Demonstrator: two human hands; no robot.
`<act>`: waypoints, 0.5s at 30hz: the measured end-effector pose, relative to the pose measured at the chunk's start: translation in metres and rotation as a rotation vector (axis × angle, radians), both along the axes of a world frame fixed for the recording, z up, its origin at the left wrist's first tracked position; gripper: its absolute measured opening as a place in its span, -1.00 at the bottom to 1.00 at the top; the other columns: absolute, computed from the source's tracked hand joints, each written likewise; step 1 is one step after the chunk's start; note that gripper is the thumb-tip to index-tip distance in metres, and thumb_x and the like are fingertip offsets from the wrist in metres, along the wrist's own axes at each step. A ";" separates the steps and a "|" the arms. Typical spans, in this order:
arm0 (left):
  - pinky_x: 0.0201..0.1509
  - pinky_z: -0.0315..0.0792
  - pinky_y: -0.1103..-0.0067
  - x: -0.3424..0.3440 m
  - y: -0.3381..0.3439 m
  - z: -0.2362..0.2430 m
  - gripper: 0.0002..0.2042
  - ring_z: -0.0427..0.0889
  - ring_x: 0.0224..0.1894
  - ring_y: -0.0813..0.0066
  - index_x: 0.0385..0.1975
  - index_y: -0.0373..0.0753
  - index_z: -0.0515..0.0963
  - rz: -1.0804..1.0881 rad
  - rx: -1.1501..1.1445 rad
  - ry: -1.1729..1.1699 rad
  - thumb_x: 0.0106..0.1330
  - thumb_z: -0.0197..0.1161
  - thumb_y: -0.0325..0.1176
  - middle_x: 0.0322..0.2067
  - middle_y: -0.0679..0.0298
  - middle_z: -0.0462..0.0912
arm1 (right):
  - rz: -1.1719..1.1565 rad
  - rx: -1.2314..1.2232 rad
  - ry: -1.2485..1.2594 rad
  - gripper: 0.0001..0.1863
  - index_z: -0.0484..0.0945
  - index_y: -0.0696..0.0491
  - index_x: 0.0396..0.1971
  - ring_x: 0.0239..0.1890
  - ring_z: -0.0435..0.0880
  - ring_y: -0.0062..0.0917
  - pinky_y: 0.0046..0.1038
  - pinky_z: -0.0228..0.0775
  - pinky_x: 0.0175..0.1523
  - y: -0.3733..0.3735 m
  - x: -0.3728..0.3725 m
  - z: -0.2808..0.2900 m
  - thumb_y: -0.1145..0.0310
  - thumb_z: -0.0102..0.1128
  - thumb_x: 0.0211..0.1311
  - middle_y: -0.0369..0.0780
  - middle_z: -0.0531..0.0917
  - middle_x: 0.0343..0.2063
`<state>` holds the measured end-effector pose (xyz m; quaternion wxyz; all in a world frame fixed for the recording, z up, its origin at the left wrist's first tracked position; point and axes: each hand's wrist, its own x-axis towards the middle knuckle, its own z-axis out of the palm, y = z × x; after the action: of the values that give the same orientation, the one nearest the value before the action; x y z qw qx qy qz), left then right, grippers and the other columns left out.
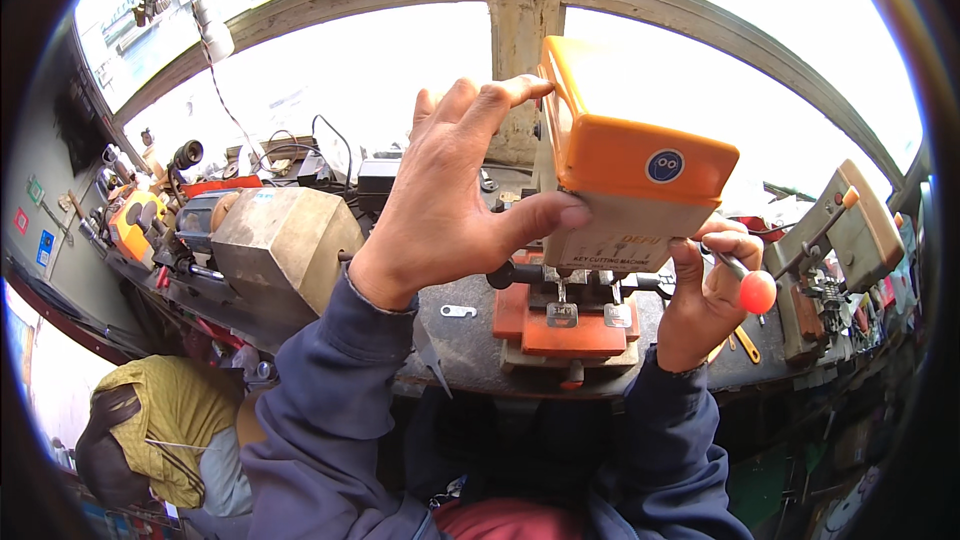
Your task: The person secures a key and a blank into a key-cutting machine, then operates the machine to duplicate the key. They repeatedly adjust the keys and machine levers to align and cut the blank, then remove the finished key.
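Left hand (450, 195): spread wide, fingers extended, thumb pressed against the front of the orange-and-grey box-shaped key-cutting machine (610, 190), fingertips over its upper left edge.

Right hand (705, 290): curled closed around a thin metal lever with a round red knob (757, 291), at the machine's lower right side.

Machine: stands on a dark, cluttered curved workbench (470, 335), central, with an orange vise carriage (560, 325) below its housing. A small flat silver key blank (459, 311) lies on the bench just left of the carriage.
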<state>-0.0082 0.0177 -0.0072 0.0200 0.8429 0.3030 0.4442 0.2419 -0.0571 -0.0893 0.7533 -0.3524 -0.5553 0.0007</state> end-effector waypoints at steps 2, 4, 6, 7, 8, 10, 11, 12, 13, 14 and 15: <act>0.48 0.07 -0.09 0.000 0.000 0.000 -0.01 0.57 0.15 -0.02 0.34 -0.22 0.47 0.001 0.003 0.001 0.14 0.43 0.52 0.02 0.00 0.56 | 0.024 0.009 0.003 -0.66 0.47 0.06 -0.14 -0.05 0.64 -0.49 -0.40 0.49 0.16 0.001 0.002 0.001 0.62 0.52 0.29 -0.21 0.65 -0.14; 0.48 0.06 -0.10 0.000 0.000 -0.001 -0.02 0.58 0.15 -0.03 0.34 -0.22 0.48 0.003 0.010 0.001 0.14 0.43 0.51 0.02 0.00 0.57 | 0.034 0.011 -0.022 -0.66 0.47 0.06 -0.14 -0.06 0.63 -0.49 -0.40 0.49 0.16 0.001 0.005 0.001 0.62 0.52 0.30 -0.20 0.65 -0.14; 0.48 0.06 -0.10 0.000 0.000 -0.001 -0.03 0.58 0.16 -0.03 0.33 -0.22 0.48 0.003 0.014 -0.007 0.14 0.44 0.50 0.02 0.01 0.57 | 0.036 0.008 -0.031 -0.66 0.47 0.06 -0.14 -0.06 0.63 -0.49 -0.39 0.49 0.17 0.001 0.006 0.002 0.62 0.52 0.30 -0.20 0.65 -0.14; 0.48 0.06 -0.11 0.000 0.000 -0.001 -0.03 0.59 0.16 -0.02 0.33 -0.22 0.48 0.003 0.014 -0.012 0.14 0.45 0.49 0.02 0.01 0.58 | 0.039 0.005 -0.026 -0.66 0.47 0.06 -0.14 -0.05 0.63 -0.49 -0.39 0.49 0.17 0.001 0.006 0.002 0.62 0.51 0.30 -0.20 0.65 -0.14; 0.49 0.06 -0.11 0.000 0.000 -0.002 -0.03 0.59 0.16 -0.02 0.33 -0.21 0.48 -0.003 0.014 -0.020 0.13 0.45 0.49 0.01 0.02 0.58 | 0.037 0.006 -0.022 -0.66 0.47 0.06 -0.14 -0.05 0.63 -0.49 -0.39 0.48 0.18 0.001 0.005 0.002 0.62 0.51 0.30 -0.20 0.65 -0.14; 0.49 0.05 -0.11 0.000 0.000 -0.002 -0.03 0.59 0.16 -0.01 0.33 -0.21 0.48 0.006 0.040 -0.012 0.13 0.47 0.48 0.01 0.03 0.59 | 0.039 0.004 -0.019 -0.66 0.47 0.07 -0.13 -0.03 0.63 -0.49 -0.38 0.47 0.20 0.000 0.004 0.002 0.63 0.51 0.30 -0.20 0.65 -0.13; 0.49 0.05 -0.10 0.000 0.000 -0.002 -0.03 0.59 0.16 0.00 0.33 -0.21 0.48 0.001 0.041 -0.012 0.13 0.47 0.48 0.00 0.03 0.59 | 0.029 0.009 -0.015 -0.66 0.47 0.07 -0.12 -0.02 0.64 -0.49 -0.38 0.47 0.22 0.000 0.003 0.002 0.63 0.50 0.30 -0.20 0.66 -0.12; 0.49 0.06 -0.09 0.000 0.000 -0.002 -0.04 0.60 0.16 0.00 0.33 -0.21 0.49 0.008 0.055 -0.008 0.13 0.47 0.47 0.00 0.04 0.60 | 0.026 0.001 -0.015 -0.67 0.48 0.08 -0.11 0.00 0.62 -0.49 -0.37 0.44 0.25 -0.001 0.002 0.002 0.62 0.49 0.32 -0.20 0.65 -0.11; 0.49 0.06 -0.08 0.000 0.000 -0.002 -0.04 0.60 0.15 0.01 0.33 -0.21 0.49 0.008 0.056 -0.009 0.12 0.48 0.47 -0.01 0.05 0.60 | 0.017 -0.003 -0.012 -0.69 0.49 0.09 -0.10 0.01 0.60 -0.50 -0.36 0.42 0.28 -0.002 0.001 0.001 0.61 0.48 0.33 -0.21 0.64 -0.11; 0.49 0.06 -0.07 0.000 0.000 -0.001 -0.03 0.60 0.16 0.02 0.33 -0.21 0.49 0.003 0.047 -0.013 0.12 0.48 0.47 -0.01 0.06 0.60 | 0.006 -0.008 -0.009 -0.70 0.50 0.09 -0.09 0.03 0.58 -0.50 -0.35 0.39 0.31 -0.003 0.000 0.001 0.60 0.47 0.35 -0.22 0.63 -0.10; 0.50 0.06 -0.06 0.000 -0.001 -0.001 -0.03 0.60 0.16 0.02 0.33 -0.21 0.49 0.000 0.044 -0.020 0.12 0.48 0.47 -0.01 0.06 0.60 | 0.011 -0.011 -0.005 -0.70 0.51 0.09 -0.08 0.04 0.58 -0.50 -0.35 0.39 0.32 -0.003 0.000 0.002 0.60 0.47 0.35 -0.22 0.63 -0.09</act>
<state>-0.0077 0.0170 -0.0086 0.0045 0.8386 0.2931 0.4591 0.2417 -0.0598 -0.0876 0.7498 -0.3537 -0.5592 0.0068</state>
